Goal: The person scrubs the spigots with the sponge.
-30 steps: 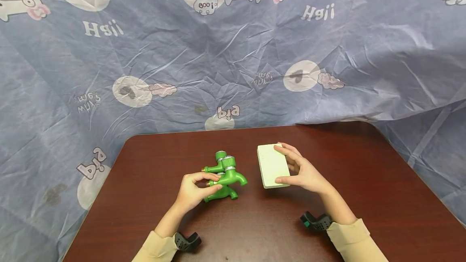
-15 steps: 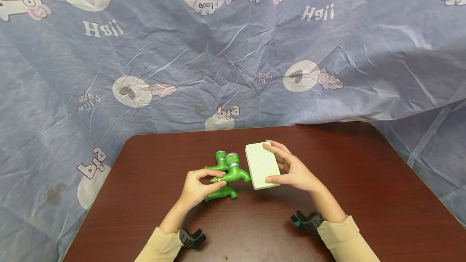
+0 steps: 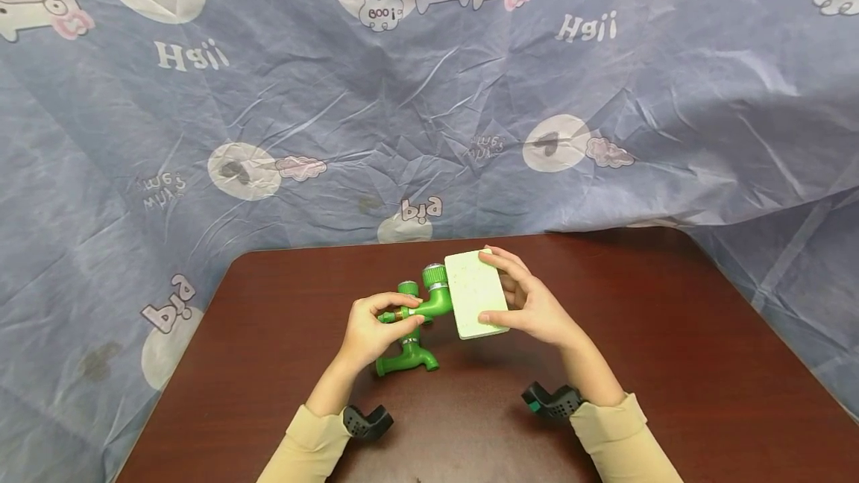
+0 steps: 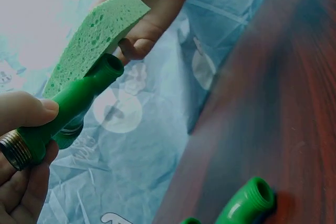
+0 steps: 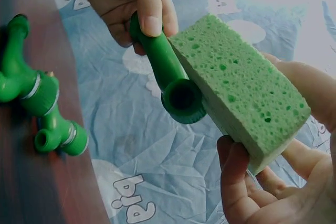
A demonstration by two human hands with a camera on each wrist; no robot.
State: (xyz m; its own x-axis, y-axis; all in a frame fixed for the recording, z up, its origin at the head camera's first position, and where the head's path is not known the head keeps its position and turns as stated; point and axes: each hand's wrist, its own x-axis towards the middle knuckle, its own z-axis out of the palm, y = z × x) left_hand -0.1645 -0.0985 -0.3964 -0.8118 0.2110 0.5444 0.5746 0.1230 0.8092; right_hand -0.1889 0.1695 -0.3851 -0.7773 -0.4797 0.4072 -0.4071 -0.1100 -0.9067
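My left hand [image 3: 372, 330] pinches a green tap [image 3: 439, 298] by its inlet end, thumb on one side and fingers on the other. Brass threads show at that end in the left wrist view. In my right hand [image 3: 540, 308] is a pale green sponge [image 3: 476, 293], gripped along its edges between thumb and fingers. Its broad face lies right along the side of the tap [image 5: 157, 59], as the right wrist view shows. From the head, the sponge [image 5: 239, 82] hides the spout. Both things are held up above the table.
Two more green taps lie on the dark red table [image 3: 671, 364]: a nearer tap [image 3: 407, 360] below my left hand and a farther tap [image 3: 408, 288] behind it. A blue patterned cloth [image 3: 376, 95] hangs behind the table. Each wrist wears a black band [image 3: 367, 423].
The sponge has moved left to meet the tap and now covers its spout. My left hand has raised the tap and shifted it slightly right, away from the two lying taps.
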